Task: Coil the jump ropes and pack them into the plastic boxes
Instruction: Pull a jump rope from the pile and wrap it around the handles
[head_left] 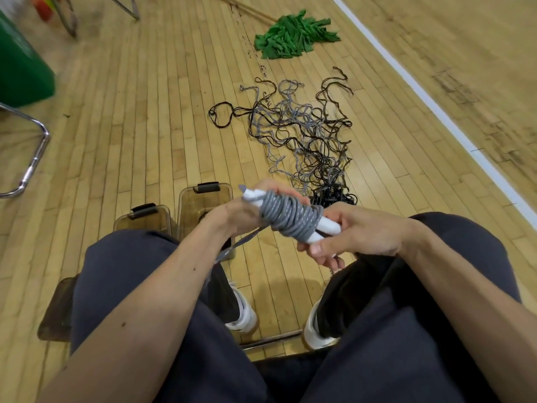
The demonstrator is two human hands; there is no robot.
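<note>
Two grips to mind: left hand (232, 219) curled round handles (327, 228), right hand (363, 232) pinching their right end; wind rope (287, 216) snug, then tuck tail (235, 245) under.

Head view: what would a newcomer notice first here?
In the centre, the left hand and right hand grip a grey jump rope wound round white handles. Beyond it a tangle of ropes sprawls on the wooden floor, with a green mop farther back.
</note>
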